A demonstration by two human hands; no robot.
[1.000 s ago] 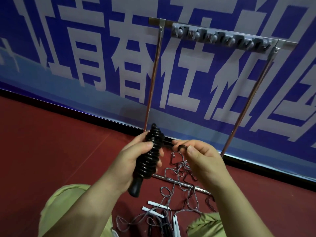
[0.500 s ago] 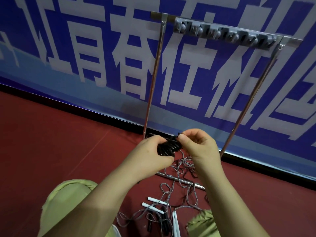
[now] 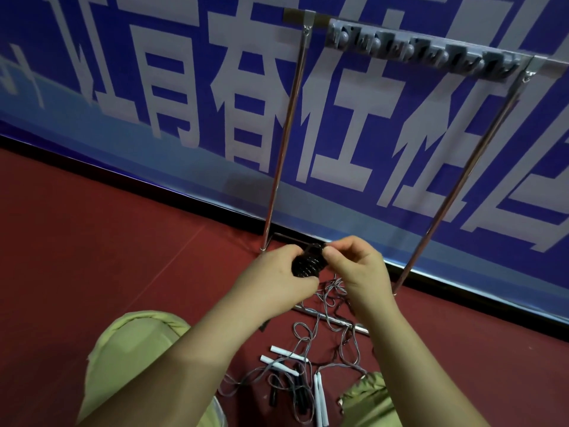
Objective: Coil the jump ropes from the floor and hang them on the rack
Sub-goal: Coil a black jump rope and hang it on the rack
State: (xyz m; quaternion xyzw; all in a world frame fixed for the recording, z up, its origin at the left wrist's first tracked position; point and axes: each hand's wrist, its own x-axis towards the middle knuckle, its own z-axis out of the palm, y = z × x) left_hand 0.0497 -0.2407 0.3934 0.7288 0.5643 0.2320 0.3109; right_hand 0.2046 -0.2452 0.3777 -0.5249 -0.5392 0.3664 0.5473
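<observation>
My left hand (image 3: 281, 277) grips a black jump rope (image 3: 308, 265) wound into a tight coil around its handles, held at chest height in front of the rack. My right hand (image 3: 358, 269) pinches the rope's end at the top of the coil. The metal rack (image 3: 288, 131) stands against the wall, its grey hook bar (image 3: 421, 52) across the top with nothing hanging on it. On the red floor below lie tangled grey jump ropes (image 3: 326, 331) with white handles (image 3: 284, 360) and black handles (image 3: 295, 394).
A blue banner with large white characters (image 3: 154, 87) covers the wall behind the rack. My knees in olive trousers (image 3: 132, 355) flank the rope pile. The rack's base bar (image 3: 335, 318) crosses the floor under the ropes.
The black coil, held upright a second ago, now lies tipped with its end toward me. Both hands have come close together, the right hand pinching at the coil's top.
</observation>
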